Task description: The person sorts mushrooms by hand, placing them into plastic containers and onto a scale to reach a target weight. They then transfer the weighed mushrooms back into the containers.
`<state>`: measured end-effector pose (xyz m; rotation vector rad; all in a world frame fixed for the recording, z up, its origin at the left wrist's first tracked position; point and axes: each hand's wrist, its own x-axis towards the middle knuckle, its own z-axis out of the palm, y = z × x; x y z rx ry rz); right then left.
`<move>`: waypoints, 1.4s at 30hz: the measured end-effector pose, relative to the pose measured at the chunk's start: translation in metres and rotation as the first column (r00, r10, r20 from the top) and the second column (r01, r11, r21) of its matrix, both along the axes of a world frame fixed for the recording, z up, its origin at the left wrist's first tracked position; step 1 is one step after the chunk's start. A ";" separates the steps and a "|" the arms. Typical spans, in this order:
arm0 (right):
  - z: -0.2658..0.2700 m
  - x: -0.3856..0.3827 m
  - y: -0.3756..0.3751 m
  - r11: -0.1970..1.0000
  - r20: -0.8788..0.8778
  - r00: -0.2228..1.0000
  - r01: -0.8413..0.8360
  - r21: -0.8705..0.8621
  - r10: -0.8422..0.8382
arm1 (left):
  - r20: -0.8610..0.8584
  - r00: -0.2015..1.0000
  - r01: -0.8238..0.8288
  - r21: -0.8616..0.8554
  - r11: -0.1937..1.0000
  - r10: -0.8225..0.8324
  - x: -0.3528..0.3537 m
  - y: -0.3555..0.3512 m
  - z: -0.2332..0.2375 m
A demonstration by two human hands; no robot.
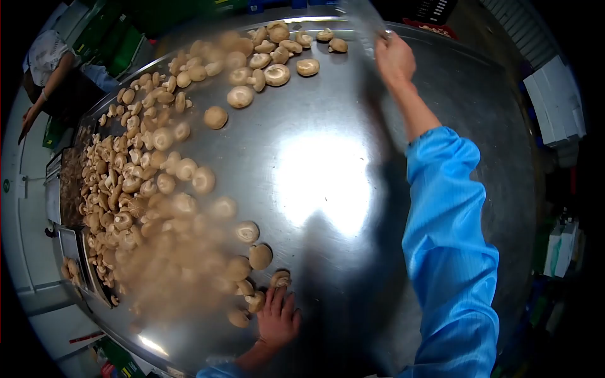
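Observation:
Brown-capped shiitake mushrooms [132, 181] lie heaped over the left part of a metal table [271, 189], some cap up and some showing pale undersides. My left hand [277, 320] rests low on the tabletop with fingers stretched out. Its fingertips meet or nearly meet one mushroom [280, 278] at the heap's near end. At the far edge my right hand [395, 58] is closed around a clear, plastic-looking sheet or bag [363, 24], smeared by motion. A few mushrooms [338, 45] lie left of that hand.
Another person [53, 75] stands beyond the far left side, one arm lowered. A framed tray [79, 261] sits along the left table edge. Green crates [104, 38] stand behind. White boxes [554, 101] are stacked at right. A haze blurs part of the heap.

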<state>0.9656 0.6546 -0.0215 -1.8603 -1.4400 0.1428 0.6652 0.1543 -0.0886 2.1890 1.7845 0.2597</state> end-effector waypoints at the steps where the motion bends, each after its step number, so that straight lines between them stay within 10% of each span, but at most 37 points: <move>1: -0.006 0.005 0.006 0.993 0.072 0.992 0.105 -0.061 -0.100 | -0.003 1.000 0.001 0.001 1.000 -0.001 -0.001 -0.001 -0.001; 13: -0.027 -0.099 0.020 0.912 0.347 0.852 -0.408 -0.027 0.392 | 0.038 0.999 0.000 -0.056 0.998 0.002 0.002 0.005 0.011; 19: -0.009 -0.141 -0.089 0.712 0.157 0.705 -0.702 0.015 0.691 | 0.081 0.997 0.007 -0.010 1.000 -0.006 0.005 0.007 0.014; 23: 0.021 -0.164 -0.147 0.399 0.112 0.401 -0.916 0.038 0.909 | 0.044 0.999 -0.006 0.006 1.000 0.006 0.006 0.004 0.011; 28: 0.020 -0.151 -0.097 0.796 -0.114 0.806 -0.532 0.288 0.580 | 0.019 1.000 0.004 -0.046 0.999 -0.003 0.003 0.005 0.011; 33: -0.024 -0.094 -0.009 0.998 -0.036 0.999 -0.037 0.054 0.039 | 0.012 0.999 0.048 -0.139 0.989 -0.047 -0.001 0.004 0.001; 42: -0.023 -0.187 0.036 0.975 0.215 0.956 -0.168 -0.148 0.197 | 0.293 0.951 0.145 -0.153 0.978 -0.096 -0.010 -0.002 -0.004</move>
